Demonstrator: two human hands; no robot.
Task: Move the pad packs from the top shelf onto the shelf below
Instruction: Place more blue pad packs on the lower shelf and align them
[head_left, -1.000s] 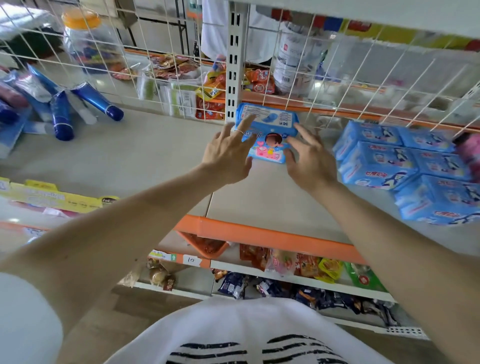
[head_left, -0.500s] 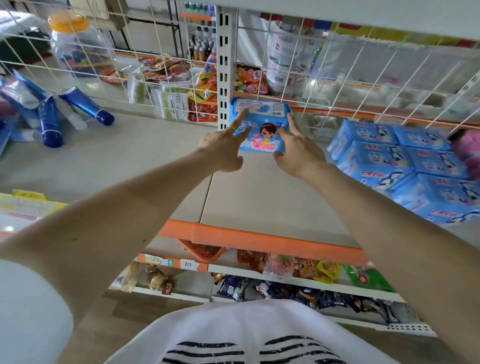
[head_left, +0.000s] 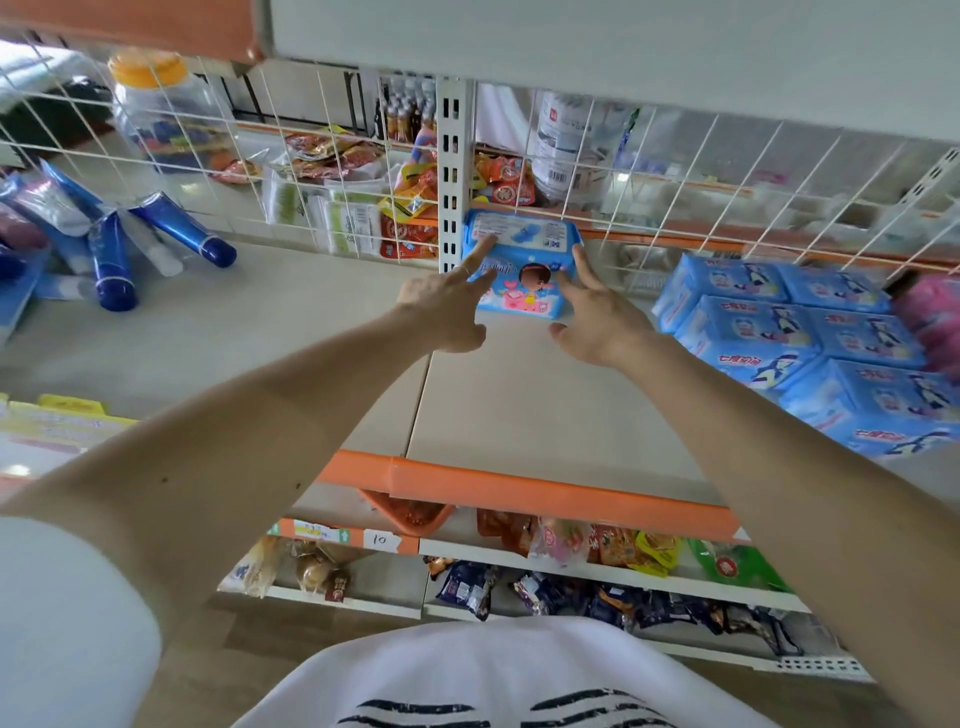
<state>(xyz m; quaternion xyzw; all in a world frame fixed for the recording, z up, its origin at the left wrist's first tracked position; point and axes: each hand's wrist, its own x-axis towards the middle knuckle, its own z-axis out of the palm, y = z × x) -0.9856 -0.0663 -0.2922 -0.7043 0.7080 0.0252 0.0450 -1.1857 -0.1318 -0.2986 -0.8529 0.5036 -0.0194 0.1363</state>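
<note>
1. Far to the left of the white slotted post (head_left: 451, 176), blue tubes (head_left: 111, 260) lie in a loose heap on the shelf (head_left: 519, 405); behind the wire grid (head_left: 311, 171) on that side stands a clear jar with an orange lid (head_left: 148, 104).
2. The left hand (head_left: 447, 312) is just left of the post's foot and nearer the camera; its forefinger is stretched out, the tip touching the pad pack's upper left corner; the other fingers are loosely bent and it grips nothing.
3. The pad pack (head_left: 522, 270) sits on the shelf at the post's foot, just to its right, its back against the wire grid.
4. The right hand (head_left: 597, 317) lies right of the post; its fingers are straight, the tips on the pack's right end, thumb spread wide; the two hands are apart — one at each end of the pack, neither clamped round it.
5. Well to the right of the post, stacked blue packs (head_left: 800, 332) fill the shelf; a pink pack (head_left: 930, 322) lies beyond them — blurred.
</note>
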